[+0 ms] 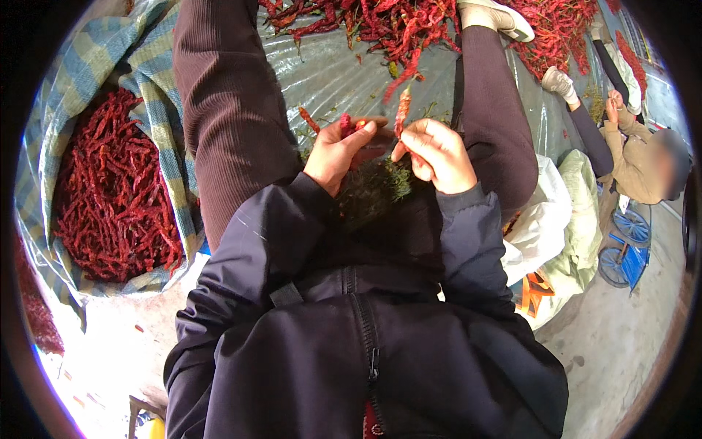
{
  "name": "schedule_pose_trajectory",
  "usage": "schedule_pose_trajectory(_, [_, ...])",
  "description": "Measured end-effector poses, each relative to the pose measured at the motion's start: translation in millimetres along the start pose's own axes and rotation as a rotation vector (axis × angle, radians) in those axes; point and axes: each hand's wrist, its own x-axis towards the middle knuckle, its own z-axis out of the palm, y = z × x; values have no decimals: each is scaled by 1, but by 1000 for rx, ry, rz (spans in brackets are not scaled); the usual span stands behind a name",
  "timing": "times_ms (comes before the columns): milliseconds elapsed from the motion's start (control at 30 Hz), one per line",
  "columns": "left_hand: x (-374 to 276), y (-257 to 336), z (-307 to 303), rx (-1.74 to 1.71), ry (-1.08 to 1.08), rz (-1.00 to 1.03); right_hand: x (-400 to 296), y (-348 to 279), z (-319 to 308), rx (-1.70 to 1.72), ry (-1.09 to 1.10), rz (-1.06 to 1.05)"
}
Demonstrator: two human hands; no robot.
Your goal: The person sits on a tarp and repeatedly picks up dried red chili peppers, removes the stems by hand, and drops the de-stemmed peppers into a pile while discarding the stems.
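My left hand [337, 151], in front of my lap, is closed around a few dried red chilli peppers [346, 125]. One orange-red chilli [309, 119] pokes out past its fingers. Facing it, my right hand [439, 156] pinches a single wrinkled dried chilli [403, 112] between thumb and fingers, its stem end upward. Just beyond that one, a blurred red chilli [405, 77] shows against the plastic sheet; I cannot tell whether it touches the sheet. Green stem scraps [399, 181] lie below my hands, between my legs. The fingers hide part of what each hand holds.
A heap of dried chillies [395, 24] lies on a plastic sheet [329, 66] between my feet. Left of me stands an open checked sack [156, 118] of chillies [118, 192]. White bags [540, 219] sit at right. Farther right are another person [630, 153] and a blue wheeled cart [628, 258].
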Motion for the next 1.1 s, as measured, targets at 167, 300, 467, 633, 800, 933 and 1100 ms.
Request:
schedule_pose_trajectory(167, [2, 7, -3, -22, -203, 68, -14, 7, 14, -291, -38, 87])
schedule_pose_trajectory(300, [5, -3, -9, 400, -188, 254, -23, -21, 24, -1252, 242, -892])
schedule_pose_trajectory(467, [-24, -17, -9, 1128, -147, 479, -29, 0, 18, -1422, 22, -781])
schedule_pose_trajectory(633, [-61, -26, -6, 1203, -72, 496, -48, 29, 31, -1337, 43, -675])
schedule_pose_trajectory(800, [-33, -18, -32, 378, 280, 433, -44, 21, 46, -1188, -75, -462])
schedule_pose_trajectory(933, [-64, 30, -13, 274, 284, 558, -5, 35, 41, -1166, -113, -520])
schedule_pose_trajectory(1100, [-73, 52, -30, -57, 230, 558, 105, 70, 76, -1192, 108, -538])
